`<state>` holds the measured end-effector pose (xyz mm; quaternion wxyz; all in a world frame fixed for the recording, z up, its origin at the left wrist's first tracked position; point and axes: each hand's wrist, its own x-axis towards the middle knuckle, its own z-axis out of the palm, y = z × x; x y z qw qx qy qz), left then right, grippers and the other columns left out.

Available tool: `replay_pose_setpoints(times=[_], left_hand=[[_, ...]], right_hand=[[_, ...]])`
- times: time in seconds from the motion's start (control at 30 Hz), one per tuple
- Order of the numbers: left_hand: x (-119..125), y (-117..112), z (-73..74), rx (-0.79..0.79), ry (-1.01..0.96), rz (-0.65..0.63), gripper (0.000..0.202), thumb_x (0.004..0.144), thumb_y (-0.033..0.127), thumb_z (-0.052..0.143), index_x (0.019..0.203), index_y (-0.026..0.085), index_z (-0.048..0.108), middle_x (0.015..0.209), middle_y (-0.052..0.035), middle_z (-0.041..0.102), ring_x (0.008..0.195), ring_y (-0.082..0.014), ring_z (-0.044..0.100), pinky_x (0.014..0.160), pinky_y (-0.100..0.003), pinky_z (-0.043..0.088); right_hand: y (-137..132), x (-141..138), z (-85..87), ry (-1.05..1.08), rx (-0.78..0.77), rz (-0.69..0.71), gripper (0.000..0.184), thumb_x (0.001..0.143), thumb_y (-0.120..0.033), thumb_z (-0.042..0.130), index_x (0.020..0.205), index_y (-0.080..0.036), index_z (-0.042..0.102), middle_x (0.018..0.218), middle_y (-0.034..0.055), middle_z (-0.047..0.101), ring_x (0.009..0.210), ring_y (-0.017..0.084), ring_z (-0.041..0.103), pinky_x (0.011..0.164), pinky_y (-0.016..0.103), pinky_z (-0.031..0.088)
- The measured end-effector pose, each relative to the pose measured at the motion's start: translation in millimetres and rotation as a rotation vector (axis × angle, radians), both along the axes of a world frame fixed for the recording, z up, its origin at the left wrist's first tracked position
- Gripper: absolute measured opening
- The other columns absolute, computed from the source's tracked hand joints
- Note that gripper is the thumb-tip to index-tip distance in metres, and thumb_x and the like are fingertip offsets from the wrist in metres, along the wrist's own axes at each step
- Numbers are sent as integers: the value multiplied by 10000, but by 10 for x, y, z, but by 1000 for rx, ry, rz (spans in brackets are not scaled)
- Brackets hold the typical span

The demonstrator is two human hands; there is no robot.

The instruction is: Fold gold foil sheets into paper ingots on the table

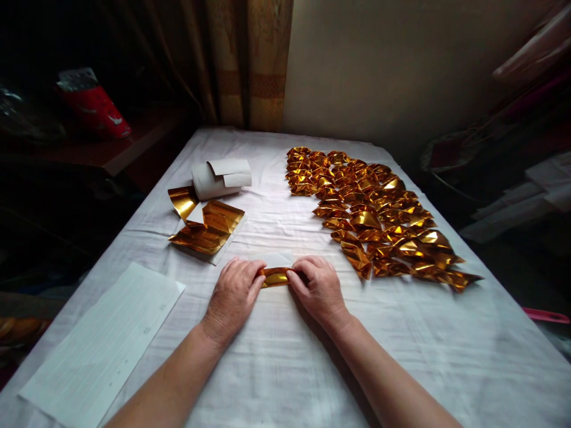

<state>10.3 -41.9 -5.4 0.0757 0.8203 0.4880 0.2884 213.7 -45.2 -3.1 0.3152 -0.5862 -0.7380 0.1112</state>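
Note:
Between my two hands is a sheet of gold foil paper (276,276), partly folded or rolled, with a pale part of it showing just behind. My left hand (236,291) pinches its left end between thumb and fingers. At the right end, the thumb and fingers of my right hand (319,288) are closed on it too. Beyond my left hand lies a stack of gold foil sheets (216,226) with curled edges. Rows of folded gold foil pieces (366,220) cover the right side of the table, past my right hand.
A white cloth covers the table (276,368). A roll of white-backed paper (218,181) rests behind the foil sheets. At the left lies a lined white sheet (102,345). A red packet (96,107) stands on a dark side surface; a curtain (250,65) hangs at the back.

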Motion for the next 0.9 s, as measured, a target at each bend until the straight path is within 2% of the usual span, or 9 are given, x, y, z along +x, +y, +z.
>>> replay_pose_setpoints(times=[0.33,0.4,0.53,0.7,0.8,0.9], left_hand=[[-2,-21,68,-70,-7,-45,165,934,211,516,1021,246,653,1037,-35,707,991,-207,624,1054,-472,408],[-8,-22,62,-61,-8,-51,170,929,209,532,1014,251,674,1055,-36,704,1001,-210,618,1047,-476,415],[-34,-19,49,-59,-14,-68,176,927,231,549,1011,260,701,1086,-42,700,1012,-207,613,1051,-478,413],[-58,-4,59,-67,-32,-101,177,941,264,543,1013,248,705,1088,-51,695,1014,-206,610,1004,-444,444],[-55,4,72,-76,-53,-108,167,931,247,557,1000,241,709,1065,-51,695,994,-204,609,959,-416,467],[-45,9,76,-87,-70,-103,163,922,236,563,991,242,711,1053,-46,698,988,-201,609,954,-409,469]], right_hand=[[0,-16,3,-25,-17,-32,104,874,-253,590,775,-221,589,848,29,644,824,198,575,770,324,393],[-1,-22,-4,-23,-9,-43,34,867,-244,584,850,-217,593,889,41,646,847,207,579,776,327,398],[-7,-32,-16,-9,23,-64,163,869,-243,563,1028,-210,578,949,66,653,894,228,585,791,344,405],[-10,-21,-7,-28,9,-30,38,887,-245,567,876,-233,602,971,48,648,903,211,582,786,333,396],[-4,-51,25,-69,-5,-33,58,880,-248,586,832,-226,610,995,48,641,900,204,575,783,335,384],[-1,-134,76,-137,-39,-91,130,861,-329,630,795,-219,602,948,50,622,863,210,557,751,338,365]])
